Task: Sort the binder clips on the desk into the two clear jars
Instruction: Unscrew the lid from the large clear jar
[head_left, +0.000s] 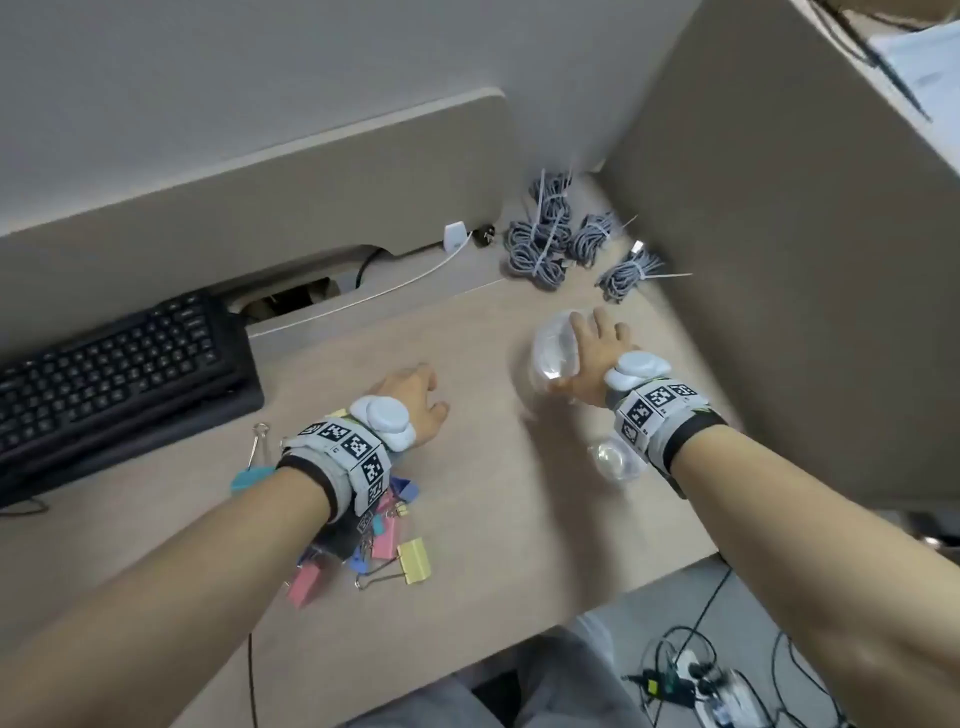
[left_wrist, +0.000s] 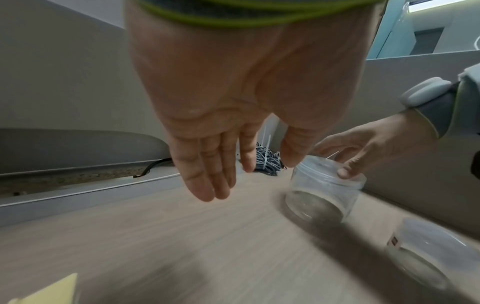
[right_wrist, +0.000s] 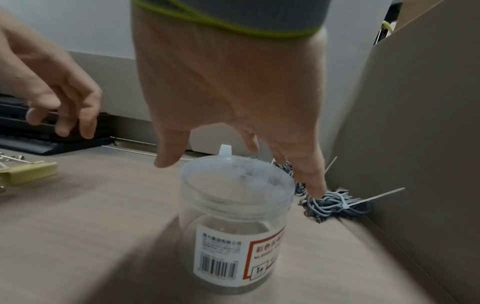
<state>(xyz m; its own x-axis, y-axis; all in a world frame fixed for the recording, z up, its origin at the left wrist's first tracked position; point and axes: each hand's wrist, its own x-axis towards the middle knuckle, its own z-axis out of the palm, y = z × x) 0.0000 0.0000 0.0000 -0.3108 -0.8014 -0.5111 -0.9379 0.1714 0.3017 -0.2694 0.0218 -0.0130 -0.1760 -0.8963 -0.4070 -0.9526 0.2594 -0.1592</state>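
A heap of coloured binder clips (head_left: 395, 540) lies on the desk under my left wrist, and a teal clip (head_left: 249, 478) sits apart to its left. My right hand (head_left: 592, 348) (right_wrist: 239, 170) reaches down over a clear lidded jar (head_left: 550, 353) (left_wrist: 322, 193) (right_wrist: 228, 226). Its thumb and fingers curl round the lid rim. The picture of this jar is blurred. A second clear jar (head_left: 615, 460) (left_wrist: 426, 259) stands nearer me, partly hidden under my right wrist. My left hand (head_left: 415, 400) (left_wrist: 246, 164) hovers over the desk with straight fingers, holding nothing.
A black keyboard (head_left: 114, 374) sits at the left. Tied grey cable bundles (head_left: 550, 239) lie in the far corner. A tall beige partition (head_left: 779, 260) walls the right side. The desk's front edge (head_left: 571, 618) runs below my arms, with cables on the floor beyond.
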